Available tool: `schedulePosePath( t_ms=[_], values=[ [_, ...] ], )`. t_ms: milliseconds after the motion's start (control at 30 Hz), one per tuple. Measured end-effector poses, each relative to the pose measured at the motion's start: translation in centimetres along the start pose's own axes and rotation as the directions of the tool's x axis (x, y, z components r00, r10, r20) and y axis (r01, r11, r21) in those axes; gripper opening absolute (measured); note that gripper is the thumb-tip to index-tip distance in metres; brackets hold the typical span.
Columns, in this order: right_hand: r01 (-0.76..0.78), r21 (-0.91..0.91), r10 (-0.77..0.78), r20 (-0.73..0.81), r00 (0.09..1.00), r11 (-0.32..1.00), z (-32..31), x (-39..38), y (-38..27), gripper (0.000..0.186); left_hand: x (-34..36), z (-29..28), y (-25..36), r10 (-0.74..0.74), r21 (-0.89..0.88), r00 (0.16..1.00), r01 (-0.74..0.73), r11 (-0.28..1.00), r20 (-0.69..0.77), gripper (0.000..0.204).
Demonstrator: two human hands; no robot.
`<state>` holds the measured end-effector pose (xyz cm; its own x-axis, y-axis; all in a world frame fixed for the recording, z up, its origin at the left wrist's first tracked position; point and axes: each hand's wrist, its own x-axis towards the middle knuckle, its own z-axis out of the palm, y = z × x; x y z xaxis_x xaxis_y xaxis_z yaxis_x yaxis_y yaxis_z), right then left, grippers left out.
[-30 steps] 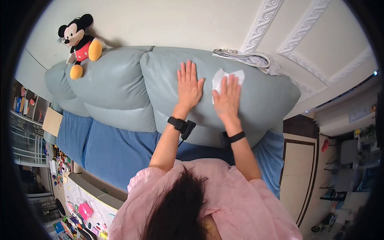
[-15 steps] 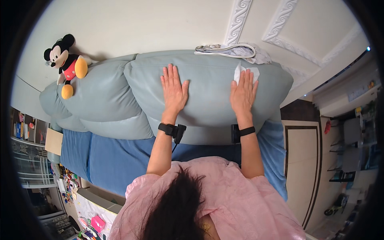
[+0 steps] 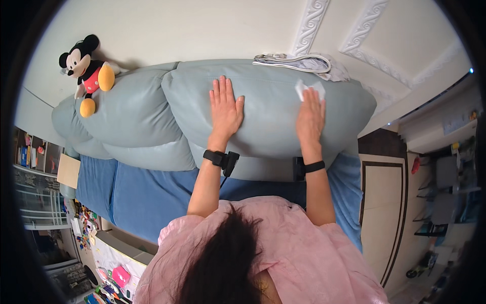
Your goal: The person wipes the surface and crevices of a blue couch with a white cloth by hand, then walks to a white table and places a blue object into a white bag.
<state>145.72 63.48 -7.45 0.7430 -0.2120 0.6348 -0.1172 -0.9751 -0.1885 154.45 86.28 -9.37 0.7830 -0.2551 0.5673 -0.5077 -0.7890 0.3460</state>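
Note:
My left hand [image 3: 226,112] is spread flat on the pale grey-green leather backrest [image 3: 264,126], fingers stretched out, holding nothing. To its right, my right hand [image 3: 311,115], slightly blurred, rests with straight fingers on a crumpled white wipe [image 3: 302,90] against the same cushion, pressing it to the leather. The wipe is partly hidden beneath those fingers. Each wrist wears a black strapped device. Just above the wipe, folded pale fabric with white edging [image 3: 324,68] lies along the top of the backrest.
A plush mouse toy [image 3: 91,76] sits on the left backrest. Blue covers [image 3: 147,197] lie over the seat. Behind is a white wall with moulded trim [image 3: 310,28]. A cluttered low table [image 3: 109,253] and shelves [image 3: 38,152] are at left; chairs [image 3: 445,177] at far right.
Compared with a second ago, my right hand and the wipe have moved rightward along the backrest. My left hand stays on about the same patch of leather, as the view shifts slightly.

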Motion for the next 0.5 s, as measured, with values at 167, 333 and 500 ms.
schedulePosePath(
  t_ms=[167,333,500],
  values=[
    [0.016,0.215,-0.011,-0.028,1.0,0.977,2.7,-0.6,-4.3,0.037,0.2,0.2,0.6,0.002,-0.023,1.0,-0.002,1.0,0.006,0.063],
    [0.234,0.41,-0.285,0.066,0.956,0.882,2.6,-1.4,-9.7,0.04,0.0,0.3,0.0,0.04,-0.041,0.999,-0.04,0.998,-0.001,0.062],
    [-0.015,0.079,0.015,0.003,1.0,0.997,-0.1,-2.7,-1.4,0.047,-0.1,-0.4,-0.1,0.024,-0.046,0.998,-0.026,0.999,-0.051,0.061]
  ],
)
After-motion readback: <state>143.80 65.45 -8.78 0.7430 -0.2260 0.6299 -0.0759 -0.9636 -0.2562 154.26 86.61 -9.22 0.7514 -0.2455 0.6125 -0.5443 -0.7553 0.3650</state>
